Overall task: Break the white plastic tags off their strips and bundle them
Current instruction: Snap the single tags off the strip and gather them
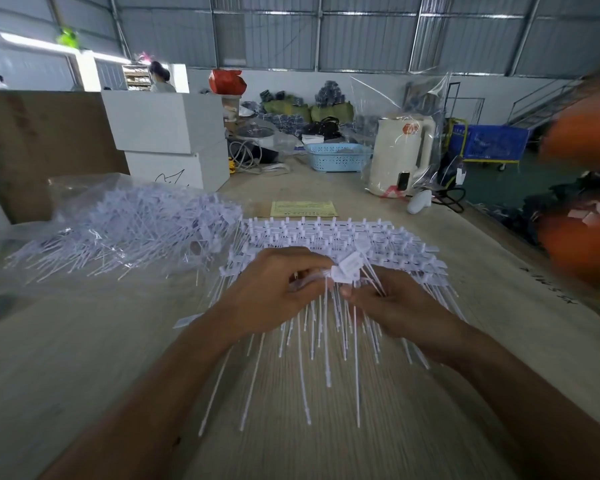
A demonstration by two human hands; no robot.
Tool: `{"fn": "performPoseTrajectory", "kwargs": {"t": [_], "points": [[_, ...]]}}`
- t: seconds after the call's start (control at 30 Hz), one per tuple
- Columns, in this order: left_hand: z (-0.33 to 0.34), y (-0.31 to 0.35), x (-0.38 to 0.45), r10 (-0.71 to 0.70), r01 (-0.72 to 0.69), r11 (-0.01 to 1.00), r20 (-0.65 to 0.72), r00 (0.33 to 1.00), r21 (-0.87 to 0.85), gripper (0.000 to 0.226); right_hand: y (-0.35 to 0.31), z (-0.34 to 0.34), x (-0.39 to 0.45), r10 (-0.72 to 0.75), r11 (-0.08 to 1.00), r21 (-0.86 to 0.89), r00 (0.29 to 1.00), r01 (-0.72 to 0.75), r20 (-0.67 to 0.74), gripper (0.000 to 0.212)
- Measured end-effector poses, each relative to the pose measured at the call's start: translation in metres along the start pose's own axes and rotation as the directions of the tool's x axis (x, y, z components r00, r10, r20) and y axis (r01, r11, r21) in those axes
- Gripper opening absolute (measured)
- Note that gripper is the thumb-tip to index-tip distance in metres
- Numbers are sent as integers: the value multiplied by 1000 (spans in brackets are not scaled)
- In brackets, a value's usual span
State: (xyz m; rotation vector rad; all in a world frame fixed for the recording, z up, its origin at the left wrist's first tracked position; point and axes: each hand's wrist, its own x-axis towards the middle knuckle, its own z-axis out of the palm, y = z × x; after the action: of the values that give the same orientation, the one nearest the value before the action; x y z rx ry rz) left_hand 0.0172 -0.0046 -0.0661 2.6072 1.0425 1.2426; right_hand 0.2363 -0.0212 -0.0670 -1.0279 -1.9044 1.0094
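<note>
In the middle of the frame the left hand (271, 292) has its fingers curled round a small bundle of tags (347, 268), whose flat white heads stick out to the right of the fist while their thin tails run across under the fingers, roughly left to right. Just beside it, the right hand (392, 308) pinches a few thin tails (374, 282) that slant up and to the left toward the bundle. Under both hands a sheet of tags still on their strips (329, 237) lies flat on the table (84, 358), heads in rows toward the top of the frame and long tails pointing down toward the bottom edge. At the left, a clear bag of loose tags (129, 226) lies in a heap, its tails pointing mostly to the lower left. Beyond the sheet, a yellow paper (303, 208) lies flat; farther up are a blue basket (336, 157) and a white kettle (400, 154) on the right.
</note>
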Motion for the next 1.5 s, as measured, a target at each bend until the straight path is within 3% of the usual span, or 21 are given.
{"fn": "performPoseTrajectory", "kwargs": {"t": [0.23,0.33,0.57,0.7,0.83,0.97,1.07,1.2,1.33,1.5], "points": [[-2,-3,-4,-23,23,997,-1,1000,76,26,0,-3,1,93,995,-36,995,-94,-34,34],[-3,-3,-3,0,-2,996,18,1000,93,28,-1,0,3,173,985,24,983,-172,-65,33],[-5,-4,-3,11,-29,981,94,996,191,29,0,8,0,118,992,35,993,-118,-2,31],[-4,-5,-4,-7,-35,963,155,988,267,27,0,2,2,89,996,-21,995,-90,-48,31],[-1,-4,-4,-14,-33,952,149,989,305,29,3,-1,4,206,976,93,974,-197,-91,25],[3,-2,-4,-85,76,974,34,996,216,34,9,1,6,247,951,214,965,-224,-89,25],[8,5,-3,-153,152,983,2,988,100,24,14,4,8,264,919,328,960,-220,-97,33],[14,12,-2,-124,122,987,13,992,108,17,13,5,7,247,916,348,964,-201,-94,35],[15,9,-2,-10,2,986,44,999,167,12,9,8,6,278,901,358,960,-245,-43,32],[19,9,-3,-26,16,993,82,996,118,20,3,12,3,291,892,341,954,-298,71,39]]}}
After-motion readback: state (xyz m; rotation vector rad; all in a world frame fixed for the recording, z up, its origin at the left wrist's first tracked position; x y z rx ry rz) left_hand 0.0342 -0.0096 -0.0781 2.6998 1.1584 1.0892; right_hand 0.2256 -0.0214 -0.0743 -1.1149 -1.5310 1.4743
